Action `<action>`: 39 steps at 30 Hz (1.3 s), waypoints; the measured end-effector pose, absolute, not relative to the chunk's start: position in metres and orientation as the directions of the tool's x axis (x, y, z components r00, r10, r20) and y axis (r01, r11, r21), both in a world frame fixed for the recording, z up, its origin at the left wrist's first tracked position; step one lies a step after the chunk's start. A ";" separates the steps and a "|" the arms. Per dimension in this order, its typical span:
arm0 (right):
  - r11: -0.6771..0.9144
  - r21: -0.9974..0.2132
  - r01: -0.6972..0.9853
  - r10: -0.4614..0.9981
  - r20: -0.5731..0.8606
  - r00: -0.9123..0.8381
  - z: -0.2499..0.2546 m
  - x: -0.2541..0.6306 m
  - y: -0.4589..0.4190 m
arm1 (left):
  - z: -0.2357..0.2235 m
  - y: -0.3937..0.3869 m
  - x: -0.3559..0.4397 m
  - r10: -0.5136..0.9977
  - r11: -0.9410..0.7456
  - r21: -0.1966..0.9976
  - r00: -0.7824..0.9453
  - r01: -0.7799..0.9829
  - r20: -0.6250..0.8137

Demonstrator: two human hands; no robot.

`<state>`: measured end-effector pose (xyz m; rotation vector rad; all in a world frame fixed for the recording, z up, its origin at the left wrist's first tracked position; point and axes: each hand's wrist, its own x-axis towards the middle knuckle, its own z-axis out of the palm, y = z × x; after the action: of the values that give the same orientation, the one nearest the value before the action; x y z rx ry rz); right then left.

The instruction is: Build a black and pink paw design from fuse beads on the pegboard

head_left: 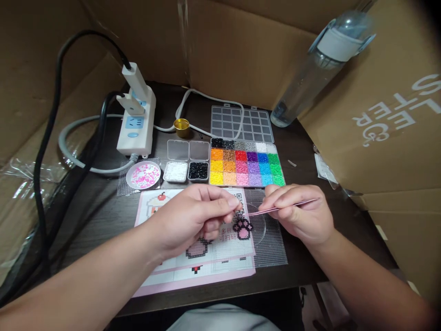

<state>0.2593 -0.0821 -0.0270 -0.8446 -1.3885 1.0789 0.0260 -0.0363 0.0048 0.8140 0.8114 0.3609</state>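
Observation:
My left hand (203, 211) is raised over printed pattern sheets (165, 277), thumb and forefinger pinched together. Whatever lies between those fingertips is too small to make out. In my right hand (299, 214) is a pair of pink tweezers (262, 212), their tips pointing left toward the left fingertips. Just below the two hands shows a pink and black bead paw (244, 229); whether it lies on the sheet or hangs I cannot tell. A clear curved line (265, 227) runs beside it, above a dark-looking mesh board (274, 248).
Behind the hands stands a sorted bead box (241, 168) with its lid open. Left of it are small boxes of white beads (175, 171) and black beads (198, 171), a dish of pink beads (143, 175), a gold cup (182, 128), a power strip (136, 124). A bottle (317, 73) stands right.

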 end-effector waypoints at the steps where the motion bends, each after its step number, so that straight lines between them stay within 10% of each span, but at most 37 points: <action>1: 0.336 -0.938 -0.081 0.935 0.343 -0.088 -0.025 0.263 -0.084 | 0.005 -0.036 0.025 0.616 0.575 0.814 0.609 0.088 -0.501; 12: 0.153 -0.951 0.267 0.983 0.118 -0.141 -0.021 0.286 -0.126 | 0.005 -0.037 0.022 0.661 0.021 0.876 0.651 0.482 -0.374; 18: 0.191 -0.970 0.153 0.967 0.160 -0.198 -0.033 0.279 -0.127 | 0.003 -0.036 0.023 0.534 -0.323 0.717 0.744 0.618 -0.401; 39: 0.230 -0.943 0.241 0.952 0.166 -0.257 -0.032 0.275 -0.125 | -0.002 -0.036 0.023 0.523 -0.423 0.660 0.762 0.621 -0.382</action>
<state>0.2747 -0.1250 -0.0323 -1.1255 -1.6751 1.0807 0.0228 -0.0358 -0.0023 2.1131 0.8532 -0.1481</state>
